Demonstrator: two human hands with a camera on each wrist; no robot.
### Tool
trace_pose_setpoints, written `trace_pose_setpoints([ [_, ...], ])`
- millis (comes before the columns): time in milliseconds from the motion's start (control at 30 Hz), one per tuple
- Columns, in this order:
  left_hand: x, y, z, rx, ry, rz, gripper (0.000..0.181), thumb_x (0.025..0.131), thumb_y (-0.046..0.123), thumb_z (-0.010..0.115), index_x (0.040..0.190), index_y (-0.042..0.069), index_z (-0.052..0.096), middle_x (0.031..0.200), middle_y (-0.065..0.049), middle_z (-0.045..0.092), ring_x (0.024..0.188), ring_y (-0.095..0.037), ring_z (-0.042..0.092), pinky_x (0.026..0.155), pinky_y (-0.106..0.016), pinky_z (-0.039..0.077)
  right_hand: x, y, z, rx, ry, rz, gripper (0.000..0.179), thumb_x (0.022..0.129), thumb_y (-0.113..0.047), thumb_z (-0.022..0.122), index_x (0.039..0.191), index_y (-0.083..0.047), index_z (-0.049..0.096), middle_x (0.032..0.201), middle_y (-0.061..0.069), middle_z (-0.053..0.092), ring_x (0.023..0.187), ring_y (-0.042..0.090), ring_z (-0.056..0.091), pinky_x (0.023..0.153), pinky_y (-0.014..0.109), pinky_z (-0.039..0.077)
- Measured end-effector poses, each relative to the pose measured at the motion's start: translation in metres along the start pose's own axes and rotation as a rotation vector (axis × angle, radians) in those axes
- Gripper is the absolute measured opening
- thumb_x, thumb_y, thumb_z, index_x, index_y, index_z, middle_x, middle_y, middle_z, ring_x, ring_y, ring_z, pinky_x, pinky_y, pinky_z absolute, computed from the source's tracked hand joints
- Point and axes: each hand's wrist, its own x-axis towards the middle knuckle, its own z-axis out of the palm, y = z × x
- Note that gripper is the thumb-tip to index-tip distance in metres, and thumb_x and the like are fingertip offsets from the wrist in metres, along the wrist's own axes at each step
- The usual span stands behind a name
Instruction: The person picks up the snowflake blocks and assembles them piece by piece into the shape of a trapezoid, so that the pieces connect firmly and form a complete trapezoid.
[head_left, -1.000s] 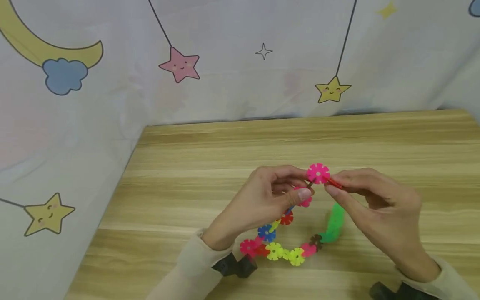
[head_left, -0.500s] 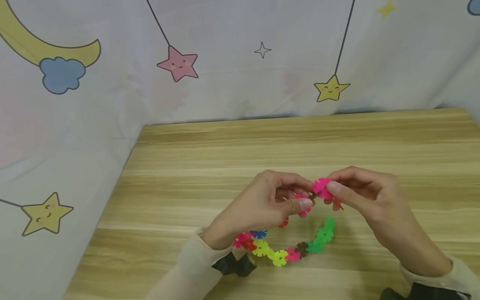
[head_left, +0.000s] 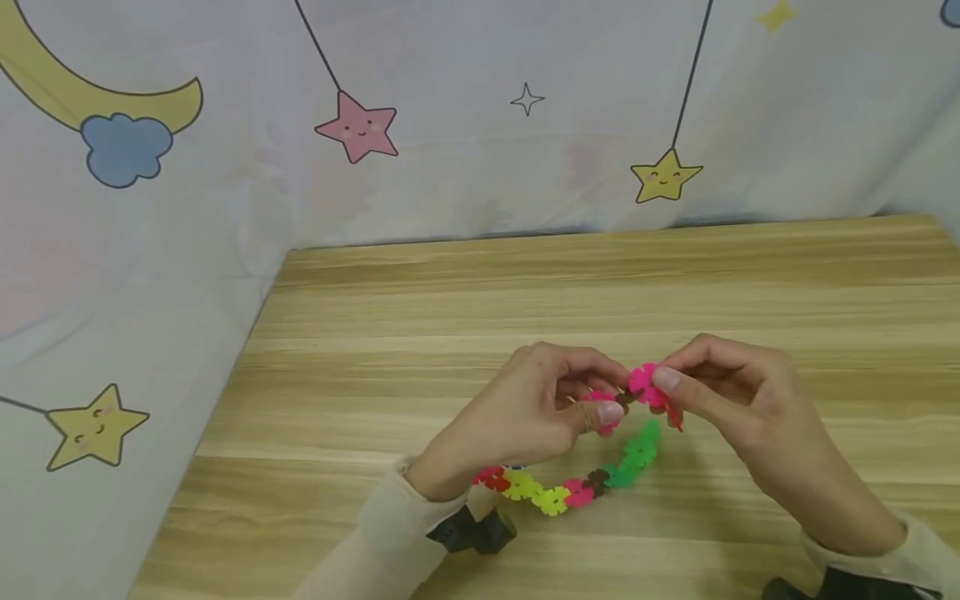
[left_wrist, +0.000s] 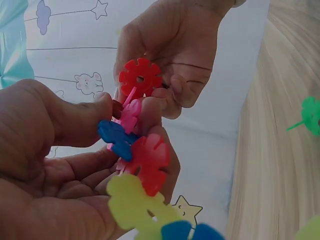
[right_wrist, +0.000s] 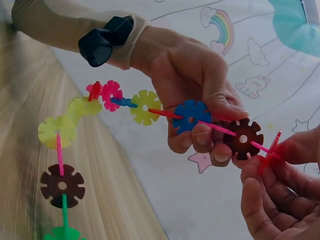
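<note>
A chain of notched, flower-shaped plastic discs (head_left: 552, 500) in several colours runs between and below the hands. My left hand (head_left: 525, 404) pinches the chain near its upper end, at a pink disc (head_left: 600, 400) and a brown disc (right_wrist: 252, 131). Just to the right, my right hand (head_left: 735, 408) pinches the last pink disc (head_left: 642, 383), thumb across its face. A red disc (left_wrist: 129, 70) is slotted into that pink one and sticks out past the right fingers. In the right wrist view the chain curves away past a blue disc (right_wrist: 185, 112) behind the left fingers.
The chain's other end, made of green discs (head_left: 637, 454), lies low over the wooden table (head_left: 420, 333). A printed cloth (head_left: 465, 167) with stars hangs behind the table's far edge. Black wrist cameras (head_left: 472, 531) sit on both cuffs.
My right hand has shifted from the red disc to the pink one, its thumb now over the front. The end discs have come down slightly, and the chain's lower part has swung left.
</note>
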Motion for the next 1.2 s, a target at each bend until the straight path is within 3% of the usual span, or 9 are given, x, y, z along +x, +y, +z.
trace_pose_setpoints([
  [133, -0.001, 0.000, 0.000, -0.001, -0.012, 0.008, 0.025, 0.102, 0.002, 0.067, 0.126, 0.003, 0.072, 0.099, -0.013, 0.079, 0.077, -0.003, 0.069, 0.070, -0.017, 0.053, -0.003, -0.003, 0.006, -0.096, 0.071, -0.008, 0.010, 0.103, 0.003, 0.066, 0.102, -0.002, 0.074, 0.084, 0.004, 0.074, 0.070, 0.017, 0.065, 0.065, 0.028, 0.053],
  [267, 0.000, 0.001, 0.001, 0.007, -0.014, 0.016, 0.023, 0.103, 0.001, 0.066, 0.125, 0.004, 0.072, 0.096, -0.010, 0.078, 0.076, -0.003, 0.069, 0.067, -0.017, 0.052, -0.006, -0.003, 0.009, -0.094, 0.134, -0.012, 0.007, 0.102, 0.004, 0.067, 0.101, -0.001, 0.073, 0.083, 0.004, 0.074, 0.068, 0.017, 0.064, 0.065, 0.026, 0.053],
  [333, 0.000, 0.002, 0.001, 0.002, -0.021, 0.017, 0.024, 0.102, -0.001, 0.065, 0.125, 0.003, 0.073, 0.098, -0.008, 0.078, 0.075, -0.003, 0.069, 0.065, -0.017, 0.051, -0.006, -0.001, 0.007, -0.031, 0.171, -0.018, 0.006, 0.102, 0.005, 0.067, 0.101, 0.002, 0.072, 0.084, 0.004, 0.075, 0.068, 0.016, 0.066, 0.064, 0.026, 0.055],
  [500, 0.000, 0.004, 0.000, -0.003, -0.030, 0.010, 0.025, 0.103, -0.003, 0.064, 0.125, 0.003, 0.074, 0.103, -0.008, 0.079, 0.076, -0.003, 0.070, 0.064, -0.017, 0.051, -0.001, 0.003, -0.011, 0.310, 0.265, -0.147, 0.014, 0.104, 0.016, 0.053, 0.098, 0.012, 0.065, 0.087, 0.011, 0.078, 0.068, 0.021, 0.063, 0.062, 0.027, 0.057],
  [567, 0.000, 0.004, 0.000, -0.014, -0.019, 0.001, 0.024, 0.103, -0.001, 0.065, 0.126, 0.003, 0.074, 0.104, -0.008, 0.079, 0.077, -0.004, 0.071, 0.069, -0.017, 0.055, 0.000, 0.004, -0.017, 0.387, 0.251, -0.189, 0.018, 0.103, 0.020, 0.048, 0.095, 0.015, 0.063, 0.085, 0.014, 0.076, 0.068, 0.023, 0.060, 0.060, 0.029, 0.056],
  [833, -0.004, 0.002, -0.007, -0.064, 0.020, -0.002, 0.025, 0.105, 0.002, 0.066, 0.129, 0.004, 0.072, 0.112, -0.010, 0.078, 0.083, -0.009, 0.074, 0.081, -0.023, 0.063, 0.004, 0.016, -0.019, 0.218, 0.112, -0.049, 0.011, 0.104, 0.013, 0.056, 0.103, 0.012, 0.066, 0.087, 0.006, 0.073, 0.072, 0.020, 0.059, 0.064, 0.029, 0.052],
  [1100, -0.002, 0.001, -0.008, -0.081, 0.020, -0.020, 0.025, 0.105, 0.002, 0.065, 0.130, 0.003, 0.071, 0.116, -0.013, 0.078, 0.091, -0.026, 0.077, 0.081, -0.023, 0.063, -0.001, 0.050, -0.029, 0.033, 0.137, 0.168, 0.013, 0.105, -0.002, 0.066, 0.114, 0.002, 0.075, 0.089, -0.004, 0.076, 0.080, 0.013, 0.066, 0.072, 0.022, 0.058],
  [1200, -0.002, 0.001, -0.010, -0.089, 0.033, -0.031, 0.026, 0.105, 0.003, 0.066, 0.130, 0.005, 0.072, 0.117, -0.012, 0.079, 0.090, -0.020, 0.077, 0.076, -0.023, 0.062, -0.003, 0.059, -0.034, -0.015, 0.140, 0.221, 0.014, 0.106, -0.008, 0.067, 0.115, 0.000, 0.074, 0.090, -0.003, 0.078, 0.081, 0.011, 0.070, 0.073, 0.022, 0.061],
])
